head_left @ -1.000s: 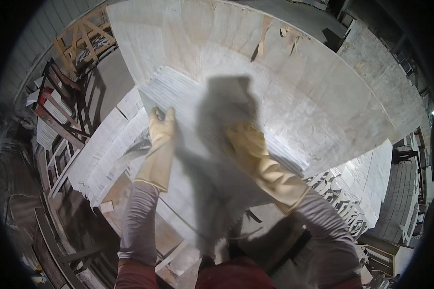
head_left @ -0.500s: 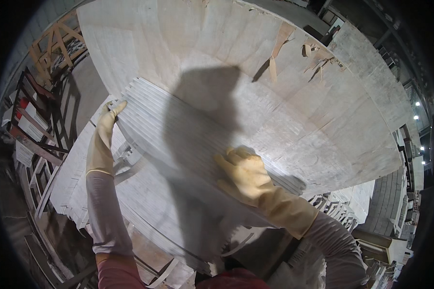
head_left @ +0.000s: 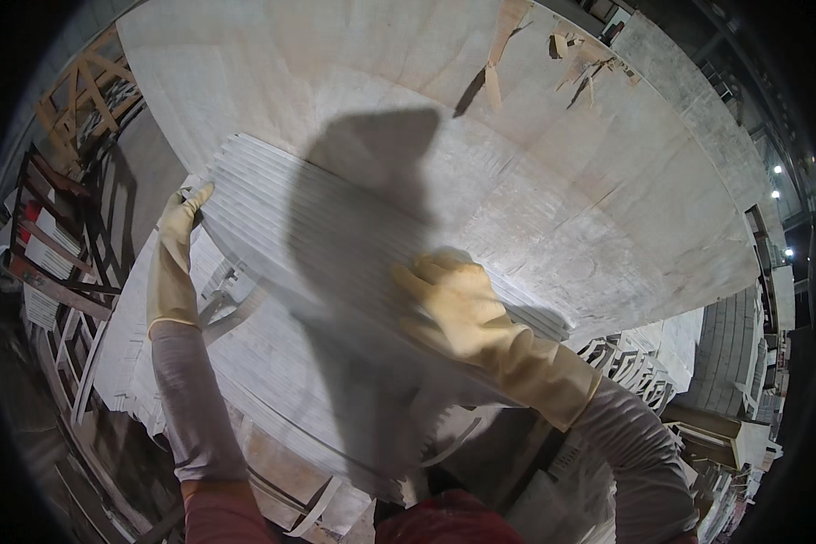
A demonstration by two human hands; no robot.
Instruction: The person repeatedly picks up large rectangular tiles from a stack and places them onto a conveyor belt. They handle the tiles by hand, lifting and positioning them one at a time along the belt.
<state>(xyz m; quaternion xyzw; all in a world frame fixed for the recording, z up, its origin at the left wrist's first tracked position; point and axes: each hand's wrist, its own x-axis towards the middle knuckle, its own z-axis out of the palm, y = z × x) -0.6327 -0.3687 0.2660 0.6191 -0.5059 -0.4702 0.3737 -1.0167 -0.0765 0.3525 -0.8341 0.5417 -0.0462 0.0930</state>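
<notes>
A row of long, thin white strips (head_left: 263,181) lies side by side, slanting from upper left to lower right in front of me. At their left end, my left hand (head_left: 183,208) in a cream rubber glove is closed on the edge, thumb on top and the other fingers partly hidden. Toward the right end, my right hand (head_left: 453,295), gloved alike, lies over the strips with bent fingers against them. Beneath the strips is a stack of pale sheets (head_left: 272,363). My shadow darkens the middle of the row.
A large, pale curved board (head_left: 553,208) stands behind the strips, its upper edge splintered. Wooden framing (head_left: 86,91) and a dark metal rack (head_left: 63,236) are at left. Loose white offcuts (head_left: 621,367) lie at right, near a wooden box (head_left: 712,435).
The whole view has shifted, so the board, strips and both hands appear a little farther left and higher. Both hands keep about the same places on the strips.
</notes>
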